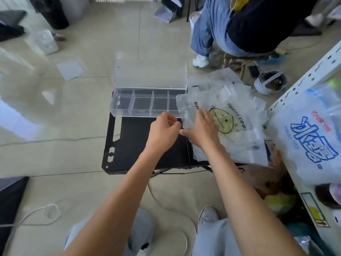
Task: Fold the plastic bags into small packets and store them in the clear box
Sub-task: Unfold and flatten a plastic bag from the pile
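A heap of translucent plastic bags (238, 108) lies on the right part of a low black table (132, 150); the top one bears a smiley face and "THANK YOU". My left hand (163, 131) pinches the left edge of that top bag with curled fingers. My right hand (202, 129) lies flat on the bag beside it, fingers spread. The clear box (144, 106) stands at the table's far edge, lid up, with several divided compartments that look bare.
A white metal shelf (302, 84) stands on the right, with a printed white bag (310, 143) hanging from it. Another person sits on a stool (245, 60) behind the table. Cables (166, 204) run over the floor by my feet.
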`<action>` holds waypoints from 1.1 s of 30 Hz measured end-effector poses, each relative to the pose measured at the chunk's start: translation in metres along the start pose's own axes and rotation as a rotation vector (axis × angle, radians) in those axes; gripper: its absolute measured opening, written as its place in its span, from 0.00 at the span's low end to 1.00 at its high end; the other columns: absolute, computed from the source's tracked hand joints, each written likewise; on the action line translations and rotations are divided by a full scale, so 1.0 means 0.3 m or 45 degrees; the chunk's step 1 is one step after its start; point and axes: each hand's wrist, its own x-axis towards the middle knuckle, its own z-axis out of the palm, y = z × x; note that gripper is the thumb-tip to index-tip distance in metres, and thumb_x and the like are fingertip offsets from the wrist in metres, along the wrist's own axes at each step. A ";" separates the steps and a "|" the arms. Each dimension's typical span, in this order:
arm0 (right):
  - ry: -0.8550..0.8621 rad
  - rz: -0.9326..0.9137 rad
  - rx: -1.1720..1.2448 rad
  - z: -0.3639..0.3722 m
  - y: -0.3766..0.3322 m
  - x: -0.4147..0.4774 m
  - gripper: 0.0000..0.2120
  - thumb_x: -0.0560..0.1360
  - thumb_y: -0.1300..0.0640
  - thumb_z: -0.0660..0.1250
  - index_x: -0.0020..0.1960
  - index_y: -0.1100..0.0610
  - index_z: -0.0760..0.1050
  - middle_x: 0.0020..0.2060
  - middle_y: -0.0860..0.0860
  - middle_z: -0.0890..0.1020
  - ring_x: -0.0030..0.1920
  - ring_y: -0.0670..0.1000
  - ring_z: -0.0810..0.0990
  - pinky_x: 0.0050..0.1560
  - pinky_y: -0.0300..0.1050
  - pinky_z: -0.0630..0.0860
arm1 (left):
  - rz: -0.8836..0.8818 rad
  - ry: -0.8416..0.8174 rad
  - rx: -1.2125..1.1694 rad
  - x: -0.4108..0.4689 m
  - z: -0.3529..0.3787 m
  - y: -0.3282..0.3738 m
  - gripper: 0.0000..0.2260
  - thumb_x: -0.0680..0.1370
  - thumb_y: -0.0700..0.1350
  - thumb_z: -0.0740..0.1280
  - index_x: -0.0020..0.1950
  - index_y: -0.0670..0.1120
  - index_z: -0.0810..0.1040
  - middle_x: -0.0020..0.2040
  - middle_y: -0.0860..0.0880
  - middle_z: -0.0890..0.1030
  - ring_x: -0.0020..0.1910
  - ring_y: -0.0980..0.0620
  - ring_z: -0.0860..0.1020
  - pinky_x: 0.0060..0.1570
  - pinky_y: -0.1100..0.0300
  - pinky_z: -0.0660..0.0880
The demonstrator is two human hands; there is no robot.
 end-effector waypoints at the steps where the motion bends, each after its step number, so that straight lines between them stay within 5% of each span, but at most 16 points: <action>1: -0.036 0.023 -0.041 0.014 0.004 0.002 0.46 0.73 0.41 0.75 0.81 0.58 0.58 0.79 0.55 0.65 0.79 0.58 0.63 0.73 0.61 0.67 | -0.010 0.005 -0.017 0.006 -0.005 0.002 0.08 0.79 0.45 0.65 0.57 0.47 0.78 0.50 0.49 0.84 0.50 0.51 0.83 0.40 0.59 0.72; 3: -0.002 0.027 -0.089 0.023 0.004 -0.001 0.27 0.75 0.50 0.73 0.71 0.57 0.72 0.62 0.55 0.81 0.67 0.60 0.77 0.62 0.57 0.74 | -0.047 -0.002 -0.055 0.021 -0.012 0.000 0.09 0.78 0.48 0.66 0.55 0.47 0.79 0.50 0.48 0.84 0.52 0.49 0.83 0.44 0.54 0.76; 5: 0.070 0.002 -0.133 0.033 0.006 -0.012 0.04 0.77 0.62 0.67 0.49 0.57 0.79 0.38 0.51 0.79 0.48 0.60 0.81 0.47 0.52 0.72 | -0.107 -0.062 -0.130 0.025 -0.014 0.000 0.13 0.73 0.53 0.65 0.51 0.47 0.78 0.50 0.47 0.85 0.52 0.47 0.83 0.50 0.49 0.79; 7: 0.086 0.000 -0.108 0.029 -0.004 -0.028 0.10 0.75 0.67 0.65 0.38 0.55 0.75 0.31 0.49 0.73 0.40 0.60 0.76 0.44 0.51 0.70 | -0.159 -0.132 -0.160 0.030 -0.010 0.003 0.15 0.70 0.55 0.64 0.45 0.43 0.75 0.46 0.46 0.84 0.47 0.46 0.82 0.46 0.50 0.77; 12: 0.231 -0.088 0.135 -0.068 -0.034 -0.060 0.06 0.76 0.61 0.71 0.47 0.54 0.85 0.41 0.51 0.87 0.47 0.57 0.84 0.53 0.53 0.80 | -0.367 -0.191 -0.323 0.027 0.008 0.006 0.17 0.77 0.58 0.72 0.49 0.44 0.77 0.48 0.43 0.81 0.49 0.45 0.83 0.56 0.46 0.83; 15: 0.312 -0.268 0.386 -0.144 -0.081 -0.101 0.07 0.76 0.63 0.70 0.48 0.54 0.86 0.41 0.47 0.87 0.44 0.47 0.83 0.48 0.35 0.79 | -0.366 -0.240 -0.596 0.016 -0.004 0.039 0.21 0.73 0.63 0.75 0.50 0.45 0.79 0.50 0.46 0.82 0.47 0.49 0.82 0.58 0.46 0.82; 17: 0.274 -0.374 0.501 -0.174 -0.116 -0.121 0.05 0.76 0.61 0.72 0.49 0.53 0.85 0.42 0.43 0.86 0.45 0.41 0.82 0.45 0.25 0.74 | -0.269 -0.312 -0.861 0.015 -0.029 0.058 0.18 0.79 0.57 0.71 0.57 0.43 0.84 0.54 0.41 0.85 0.46 0.46 0.84 0.51 0.50 0.83; 21: 0.242 -0.411 0.793 -0.203 -0.151 -0.113 0.09 0.78 0.54 0.73 0.57 0.49 0.86 0.52 0.39 0.86 0.54 0.34 0.82 0.55 0.24 0.73 | -0.180 -0.191 -1.292 0.026 -0.117 0.064 0.15 0.85 0.44 0.63 0.67 0.36 0.78 0.60 0.32 0.83 0.50 0.40 0.84 0.49 0.49 0.83; 24: 0.539 -0.042 0.844 -0.227 -0.122 -0.075 0.10 0.78 0.46 0.71 0.56 0.50 0.83 0.52 0.44 0.86 0.57 0.45 0.83 0.60 0.40 0.77 | -0.073 -0.171 -1.580 0.039 -0.198 0.045 0.17 0.85 0.42 0.61 0.74 0.39 0.73 0.64 0.38 0.83 0.59 0.41 0.84 0.52 0.49 0.83; 27: -0.050 0.378 1.243 -0.252 -0.081 -0.033 0.33 0.74 0.33 0.71 0.66 0.58 0.79 0.56 0.59 0.85 0.59 0.62 0.84 0.63 0.59 0.79 | -0.013 -0.295 -1.684 0.025 -0.242 0.034 0.19 0.85 0.39 0.58 0.77 0.41 0.69 0.70 0.38 0.79 0.67 0.40 0.80 0.61 0.45 0.79; 29: -0.408 0.310 1.638 -0.260 -0.066 -0.023 0.28 0.75 0.39 0.72 0.67 0.57 0.79 0.57 0.59 0.86 0.59 0.61 0.85 0.62 0.59 0.79 | 0.026 -0.396 -1.549 0.008 -0.245 0.032 0.21 0.82 0.37 0.59 0.76 0.41 0.69 0.72 0.37 0.76 0.71 0.37 0.76 0.70 0.38 0.71; 33: -0.146 0.245 1.911 -0.296 -0.004 0.021 0.07 0.79 0.66 0.67 0.53 0.64 0.83 0.47 0.58 0.88 0.49 0.55 0.88 0.48 0.43 0.84 | 0.039 -0.671 -1.288 0.000 -0.319 -0.002 0.23 0.79 0.47 0.67 0.73 0.42 0.74 0.75 0.32 0.72 0.73 0.30 0.71 0.74 0.30 0.64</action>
